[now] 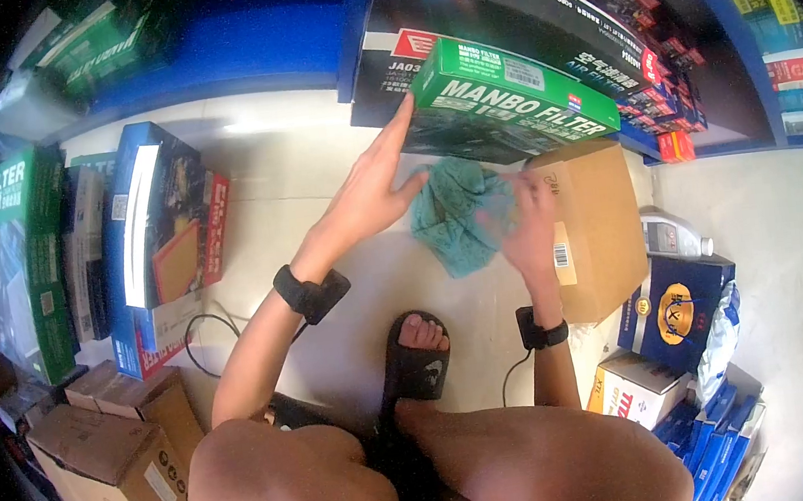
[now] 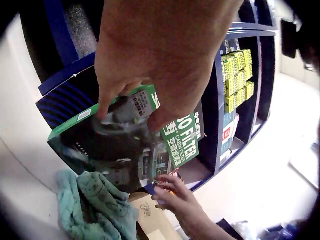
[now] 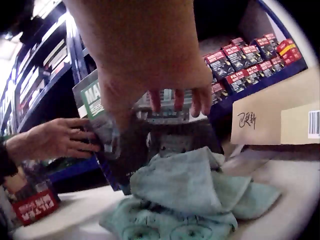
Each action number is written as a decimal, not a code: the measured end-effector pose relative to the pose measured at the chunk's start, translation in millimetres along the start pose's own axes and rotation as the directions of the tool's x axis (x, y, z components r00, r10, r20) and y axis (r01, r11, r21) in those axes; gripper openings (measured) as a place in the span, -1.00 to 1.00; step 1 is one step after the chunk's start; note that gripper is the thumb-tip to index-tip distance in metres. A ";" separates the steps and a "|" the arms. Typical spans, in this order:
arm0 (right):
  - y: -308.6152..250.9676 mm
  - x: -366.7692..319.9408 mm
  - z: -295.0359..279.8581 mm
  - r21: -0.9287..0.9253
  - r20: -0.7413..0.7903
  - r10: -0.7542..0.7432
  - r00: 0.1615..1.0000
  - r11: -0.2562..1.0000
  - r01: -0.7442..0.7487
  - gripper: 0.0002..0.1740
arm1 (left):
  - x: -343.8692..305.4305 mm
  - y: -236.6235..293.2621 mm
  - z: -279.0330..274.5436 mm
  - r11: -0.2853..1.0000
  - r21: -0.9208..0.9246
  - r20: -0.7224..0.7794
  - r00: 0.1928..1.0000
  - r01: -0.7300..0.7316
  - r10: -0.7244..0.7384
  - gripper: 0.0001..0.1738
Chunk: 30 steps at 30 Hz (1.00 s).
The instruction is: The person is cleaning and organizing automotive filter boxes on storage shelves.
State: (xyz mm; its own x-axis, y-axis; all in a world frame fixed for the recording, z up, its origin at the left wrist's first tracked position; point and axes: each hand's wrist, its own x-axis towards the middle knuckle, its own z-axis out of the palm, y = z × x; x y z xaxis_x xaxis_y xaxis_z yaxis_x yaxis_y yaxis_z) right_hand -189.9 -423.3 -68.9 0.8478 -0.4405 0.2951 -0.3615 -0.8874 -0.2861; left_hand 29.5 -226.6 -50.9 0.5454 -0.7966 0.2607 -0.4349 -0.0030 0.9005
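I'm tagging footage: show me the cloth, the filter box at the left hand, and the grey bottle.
Cloth (image 3: 175,182), right wrist view, upper fold.
Filter box (image 1: 515,97), head view, green side.
Grey bottle (image 1: 671,238), head view, body.

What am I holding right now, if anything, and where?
Nothing looks gripped: your left hand touches the green filter box at its left end, and your right hand looks empty.
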 end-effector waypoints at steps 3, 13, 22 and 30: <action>-20.0 -9.8 8.9 -0.076 0.207 0.017 0.978 0.997 -0.001 0.03 | -5.1 1.9 -2.5 0.999 0.052 -0.004 1.000 -0.003 0.003 0.10; -23.2 -2.6 39.1 -0.068 0.281 0.002 0.960 0.998 0.017 -0.12 | -48.0 -23.0 -1.1 0.991 0.135 0.167 0.985 0.012 -0.034 -0.14; -162.0 31.9 -22.6 0.380 0.074 -0.038 0.997 0.925 0.007 -0.27 | -84.2 56.4 -66.8 0.966 0.241 -0.037 0.996 0.091 -0.084 0.06; -239.5 102.4 -27.2 0.330 -0.096 -0.326 0.941 0.881 0.339 -0.28 | -73.9 64.2 -147.9 0.865 0.500 -0.248 0.964 0.045 0.093 -0.05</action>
State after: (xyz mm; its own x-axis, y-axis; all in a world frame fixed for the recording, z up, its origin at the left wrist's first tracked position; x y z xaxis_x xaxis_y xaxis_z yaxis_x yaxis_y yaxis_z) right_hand -27.1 -259.6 54.6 0.8778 -0.1384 0.4585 0.0970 -0.8861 -0.4532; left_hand 67.3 -78.5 39.1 0.6632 -0.6185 0.4215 -0.7096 -0.3406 0.6168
